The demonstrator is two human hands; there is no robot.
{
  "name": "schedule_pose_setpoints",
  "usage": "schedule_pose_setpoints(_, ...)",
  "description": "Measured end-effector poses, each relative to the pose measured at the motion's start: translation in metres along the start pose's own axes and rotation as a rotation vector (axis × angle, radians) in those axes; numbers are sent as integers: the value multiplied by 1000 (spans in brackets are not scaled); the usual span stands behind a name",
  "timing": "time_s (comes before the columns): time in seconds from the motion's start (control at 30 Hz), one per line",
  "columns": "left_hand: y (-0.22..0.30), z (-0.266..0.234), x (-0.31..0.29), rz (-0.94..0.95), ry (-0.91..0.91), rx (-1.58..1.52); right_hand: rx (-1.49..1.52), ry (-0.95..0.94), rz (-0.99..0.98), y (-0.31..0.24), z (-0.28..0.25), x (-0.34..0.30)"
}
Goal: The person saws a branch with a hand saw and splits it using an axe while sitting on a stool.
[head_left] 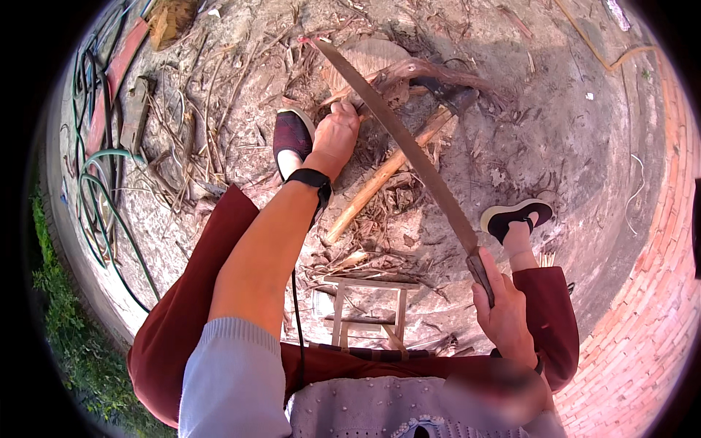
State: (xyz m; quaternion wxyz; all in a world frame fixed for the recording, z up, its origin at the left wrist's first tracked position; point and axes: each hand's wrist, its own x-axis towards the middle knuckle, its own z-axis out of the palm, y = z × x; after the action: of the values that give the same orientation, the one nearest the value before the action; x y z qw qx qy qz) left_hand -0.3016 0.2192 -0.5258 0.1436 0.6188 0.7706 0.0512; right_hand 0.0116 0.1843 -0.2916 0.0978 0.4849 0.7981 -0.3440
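My right hand (505,314) is wrapped round the brown handle of a long hand saw (412,150). Its toothed blade slants up to the far left, passing over the branch and the stump. Far ahead, my left hand (337,139) is closed at the near end of a crooked branch (438,71), beside the blade. The branch lies across a sawn tree stump (369,55). Below the saw blade, an axe rests on the ground, its pale wooden handle (380,179) pointing toward me and its dark head (449,95) beside the branch.
A small wooden stool frame (369,283) stands close to me. Twigs and dry sticks (190,142) litter the left ground. Further left are green hoses (95,182) and a red beam (109,91). A brick surface (642,321) runs along the right. My shoes (292,135) flank the axe.
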Motion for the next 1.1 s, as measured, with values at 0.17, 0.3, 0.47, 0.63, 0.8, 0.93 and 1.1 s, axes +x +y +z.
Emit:
schedule_pose_setpoints(0.17,0,0,8,39,60,-11,8,102,-39,58,60,46)
schedule_pose_setpoints(0.3,0,-9,9,34,76,-21,200,138,-68,81,69,62)
schedule_pose_setpoints(0.47,1,-6,4,-19,56,-16,285,56,-143,78,40,50)
schedule_pose_setpoints(0.63,33,-2,19,-33,-2,-57,267,54,-111,118,36,53)
schedule_pose_setpoints(0.8,38,0,31,118,146,8,313,75,-148,142,39,64)
schedule_pose_setpoints(0.93,47,-4,33,89,151,37,383,-7,-129,145,-17,71)
schedule_pose_setpoints(1.1,51,-3,37,53,40,72,375,8,-148,141,-8,59)
